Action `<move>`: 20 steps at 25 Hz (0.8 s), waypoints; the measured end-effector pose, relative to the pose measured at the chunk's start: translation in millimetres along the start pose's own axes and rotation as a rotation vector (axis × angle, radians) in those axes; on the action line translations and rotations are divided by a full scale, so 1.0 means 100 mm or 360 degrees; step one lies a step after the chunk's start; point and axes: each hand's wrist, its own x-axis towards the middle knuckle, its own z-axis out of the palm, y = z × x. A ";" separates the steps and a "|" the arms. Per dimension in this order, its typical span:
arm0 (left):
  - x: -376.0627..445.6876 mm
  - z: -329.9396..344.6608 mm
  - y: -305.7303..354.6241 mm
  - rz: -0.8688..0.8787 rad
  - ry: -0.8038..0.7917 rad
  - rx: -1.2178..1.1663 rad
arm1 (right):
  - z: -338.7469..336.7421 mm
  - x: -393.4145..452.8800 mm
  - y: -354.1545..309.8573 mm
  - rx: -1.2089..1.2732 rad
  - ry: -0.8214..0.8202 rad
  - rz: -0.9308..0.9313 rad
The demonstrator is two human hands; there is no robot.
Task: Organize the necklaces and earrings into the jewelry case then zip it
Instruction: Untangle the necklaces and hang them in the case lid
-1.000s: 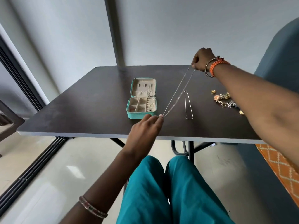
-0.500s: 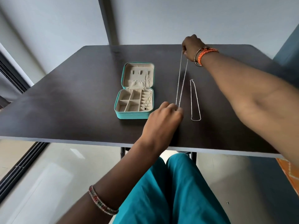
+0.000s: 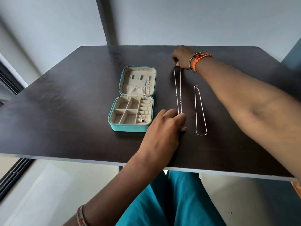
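Now necklace [image 3: 177, 88] taut between both hands.

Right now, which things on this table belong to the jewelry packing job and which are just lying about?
Job: open teal zip jewelry case; long silver chain necklace stretched between left hand and right hand; shorter silver chain necklace; pendant necklace in the case.

Lying about: dark wooden table only.

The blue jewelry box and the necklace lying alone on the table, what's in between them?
In the head view, between the jewelry box and the loose necklace lies a long chain, stretched between both hands.
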 end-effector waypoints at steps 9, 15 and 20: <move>0.00 -0.02 0.02 -0.0016 -0.0038 -0.0056 | -0.05 0.08 -0.02 0.0096 -0.0042 0.0067; 0.01 -0.04 0.03 -0.0027 -0.0029 -0.0016 | 0.09 -0.03 0.04 0.0272 0.0237 0.0303; 0.00 -0.03 0.05 -0.0048 -0.0022 0.0028 | 0.11 -0.07 0.00 0.0369 0.0294 0.0390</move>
